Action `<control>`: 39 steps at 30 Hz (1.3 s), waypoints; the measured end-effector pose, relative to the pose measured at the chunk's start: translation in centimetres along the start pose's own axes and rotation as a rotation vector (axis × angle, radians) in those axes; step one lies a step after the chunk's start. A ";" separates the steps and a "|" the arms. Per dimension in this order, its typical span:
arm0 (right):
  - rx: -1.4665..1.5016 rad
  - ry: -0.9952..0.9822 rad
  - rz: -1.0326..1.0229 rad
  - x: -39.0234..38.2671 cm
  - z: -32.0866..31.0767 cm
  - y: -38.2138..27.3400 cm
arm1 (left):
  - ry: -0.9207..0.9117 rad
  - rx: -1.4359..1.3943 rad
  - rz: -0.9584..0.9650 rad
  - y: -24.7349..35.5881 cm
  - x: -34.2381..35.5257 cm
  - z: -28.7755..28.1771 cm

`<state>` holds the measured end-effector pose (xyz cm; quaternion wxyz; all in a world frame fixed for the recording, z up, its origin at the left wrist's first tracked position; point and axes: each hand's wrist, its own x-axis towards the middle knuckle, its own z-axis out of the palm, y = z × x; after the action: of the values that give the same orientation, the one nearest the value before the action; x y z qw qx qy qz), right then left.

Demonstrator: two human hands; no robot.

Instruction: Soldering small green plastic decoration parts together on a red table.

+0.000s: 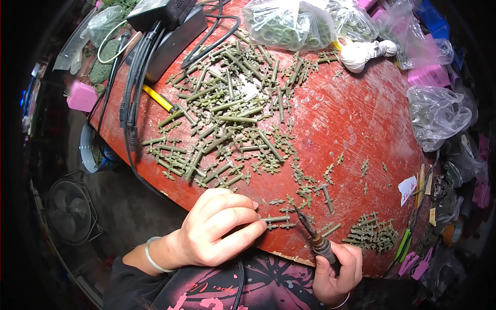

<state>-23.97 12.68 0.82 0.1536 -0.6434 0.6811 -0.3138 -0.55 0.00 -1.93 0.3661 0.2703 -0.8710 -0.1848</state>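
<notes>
My left hand (217,227) is closed near the table's front edge, its fingertips pinching the end of a thin olive-green plastic rod (276,219) with small cross-shaped ends. My right hand (338,271) grips a soldering iron (315,236) by its handle. The dark tip points up and left, just to the right of the rod. Beyond my hands, a large loose heap of similar green rods and small cross-shaped pieces (237,119) covers the table. A smaller pile of such pieces (373,232) lies to the right of the iron.
The red, scuffed table (356,129) has a curved front edge. A black box with cables (165,36) stands back left, near a yellow-handled tool (158,97). Clear bags (289,26) and a white cloth bundle (364,54) line the back. Green-handled tweezers (403,245) lie right. A fan (70,206) stands lower left.
</notes>
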 end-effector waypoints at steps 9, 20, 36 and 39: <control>0.005 -0.004 -0.023 0.1 -0.1 0.5 | 0.005 0.015 -0.004 0.1 0.4 0.4; -0.035 -0.063 -0.037 0.5 -0.3 0.0 | 0.016 0.034 -0.017 0.2 0.9 0.8; -0.039 -0.077 -0.033 0.8 -0.1 -0.3 | 0.024 0.021 -0.022 0.0 0.8 0.9; -0.059 -0.075 -0.040 0.8 -0.1 -0.3 | 0.026 0.023 -0.019 0.0 0.8 0.9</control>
<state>-23.92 11.91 1.22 0.1537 -0.6725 0.6709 -0.2721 -1.68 -0.31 -2.09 0.3725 0.2854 -0.8656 -0.1747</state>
